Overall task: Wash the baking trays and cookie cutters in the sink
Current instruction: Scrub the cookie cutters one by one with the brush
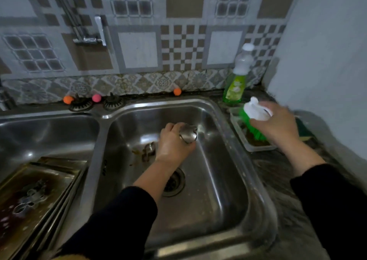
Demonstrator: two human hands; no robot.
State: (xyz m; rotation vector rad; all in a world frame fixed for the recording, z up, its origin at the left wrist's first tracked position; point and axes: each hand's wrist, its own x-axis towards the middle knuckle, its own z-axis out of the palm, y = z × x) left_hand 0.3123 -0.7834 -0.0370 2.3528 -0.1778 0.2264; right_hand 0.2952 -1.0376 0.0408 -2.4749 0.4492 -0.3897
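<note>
I see the left hand (174, 142) at centre frame, over the right basin of the steel double sink (224, 160), fingers curled around a shiny metal cookie cutter (188, 134). Another cutter (149, 150) lies on the basin floor just left of that hand, with brown residue around it. The right hand (278, 124), right of centre, grips a scrub brush (256, 118), white handle and green bristles, above a small plastic tray (241, 136). Lower left, stacked baking trays (57, 180), stained dark, carry more cutters (29, 198). A green dish-soap bottle (236, 81) stands on the speckled counter (278, 180) against the patterned tile wall (139, 49).
</note>
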